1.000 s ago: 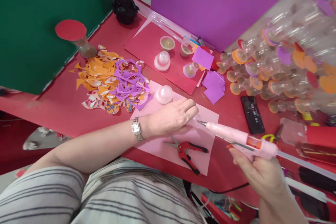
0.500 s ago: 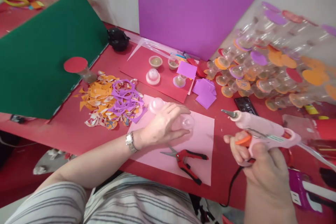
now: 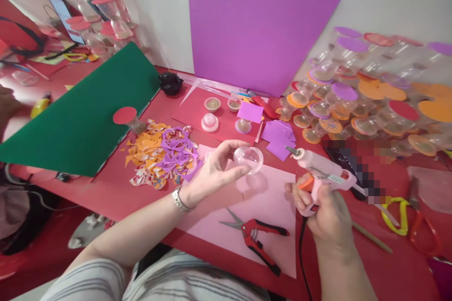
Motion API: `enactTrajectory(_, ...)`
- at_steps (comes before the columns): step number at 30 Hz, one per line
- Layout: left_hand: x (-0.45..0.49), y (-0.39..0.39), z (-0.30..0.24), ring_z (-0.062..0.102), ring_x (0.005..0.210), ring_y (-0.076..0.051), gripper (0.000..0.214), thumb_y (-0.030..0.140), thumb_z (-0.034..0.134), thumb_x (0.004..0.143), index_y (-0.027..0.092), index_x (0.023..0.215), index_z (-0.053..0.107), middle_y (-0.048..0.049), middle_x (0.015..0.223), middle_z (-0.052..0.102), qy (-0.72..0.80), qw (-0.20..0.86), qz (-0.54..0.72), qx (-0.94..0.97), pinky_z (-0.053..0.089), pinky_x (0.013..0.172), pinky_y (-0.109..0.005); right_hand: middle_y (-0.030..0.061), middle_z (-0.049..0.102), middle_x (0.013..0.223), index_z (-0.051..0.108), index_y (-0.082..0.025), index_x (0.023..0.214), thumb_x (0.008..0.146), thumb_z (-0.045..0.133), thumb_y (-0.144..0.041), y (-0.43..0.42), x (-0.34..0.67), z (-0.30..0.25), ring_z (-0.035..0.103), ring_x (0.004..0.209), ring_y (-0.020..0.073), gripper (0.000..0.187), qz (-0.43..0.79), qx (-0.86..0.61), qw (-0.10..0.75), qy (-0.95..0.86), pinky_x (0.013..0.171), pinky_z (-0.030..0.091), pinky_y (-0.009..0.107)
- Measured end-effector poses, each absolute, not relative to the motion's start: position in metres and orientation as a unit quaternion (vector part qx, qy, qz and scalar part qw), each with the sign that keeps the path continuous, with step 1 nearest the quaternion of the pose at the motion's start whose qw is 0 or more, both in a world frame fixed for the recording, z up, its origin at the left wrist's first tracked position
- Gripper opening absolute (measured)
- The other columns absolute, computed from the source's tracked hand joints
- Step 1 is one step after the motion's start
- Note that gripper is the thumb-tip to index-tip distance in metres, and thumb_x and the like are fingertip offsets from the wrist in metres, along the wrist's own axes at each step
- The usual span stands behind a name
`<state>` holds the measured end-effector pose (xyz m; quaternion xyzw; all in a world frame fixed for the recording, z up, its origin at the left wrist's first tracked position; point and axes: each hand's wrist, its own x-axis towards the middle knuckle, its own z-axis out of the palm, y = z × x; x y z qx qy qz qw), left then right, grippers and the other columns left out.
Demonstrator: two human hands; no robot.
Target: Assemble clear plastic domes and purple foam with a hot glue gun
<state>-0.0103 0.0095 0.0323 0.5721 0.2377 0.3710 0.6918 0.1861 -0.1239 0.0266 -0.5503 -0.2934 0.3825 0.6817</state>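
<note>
My left hand (image 3: 215, 174) holds a clear plastic dome cup (image 3: 250, 160) between thumb and fingers, tilted above the pink sheet (image 3: 278, 207). Around the handle of a pink glue gun (image 3: 326, 169) my right hand (image 3: 325, 214) is closed, fingers near the orange trigger. The gun's metal nozzle points left, to the right of the cup and apart from it. Below the hands lie scissors (image 3: 252, 233) with red and black handles, blades apart. Another clear dome (image 3: 209, 155) is mostly hidden behind my left hand.
Orange and purple paper scraps (image 3: 162, 150) are heaped at left beside a green board (image 3: 92, 117). Small domes (image 3: 209, 122) and purple squares (image 3: 278, 136) lie behind the pink sheet. Many hourglass-shaped plastic pieces (image 3: 349, 89) are stacked at right. A purple board (image 3: 254, 37) leans on the wall.
My left hand has lifted the dome cup off the pink sheet and tilted it. My right hand has brought the glue gun closer to it. The camera view has shifted.
</note>
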Motion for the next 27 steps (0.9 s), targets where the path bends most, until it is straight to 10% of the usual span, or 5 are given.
enactTrajectory(12, 0.022, 0.008, 0.044, 0.061, 0.092, -0.02, 0.034, 0.041, 0.06, 0.08, 0.021, 0.106, 0.066, -0.0096, 0.113, 0.064, 0.273, 0.828, 0.314, 0.375, 0.051, 0.077, -0.033, -0.0003, 0.056, 0.054, 0.054, -0.021, 0.062, 0.095, 0.062, -0.049, -0.147, 0.178, 0.009, 0.054, 0.049, 0.0134, 0.044, 0.327, -0.588, 0.631, -0.386, 0.051, 0.051, 0.029)
enactTrajectory(27, 0.028, -0.007, 0.029, 0.063, 0.086, -0.016, 0.054, 0.034, 0.097, 0.054, 0.019, 0.099, 0.072, -0.0037, 0.099, 0.071, 0.207, 0.858, 0.331, 0.333, 0.049, 0.087, -0.034, 0.0006, 0.058, 0.056, 0.057, -0.02, 0.063, 0.098, 0.058, -0.046, -0.149, 0.175, 0.003, 0.056, 0.052, 0.013, 0.044, 0.307, -0.617, 0.573, -0.443, 0.049, 0.048, 0.025)
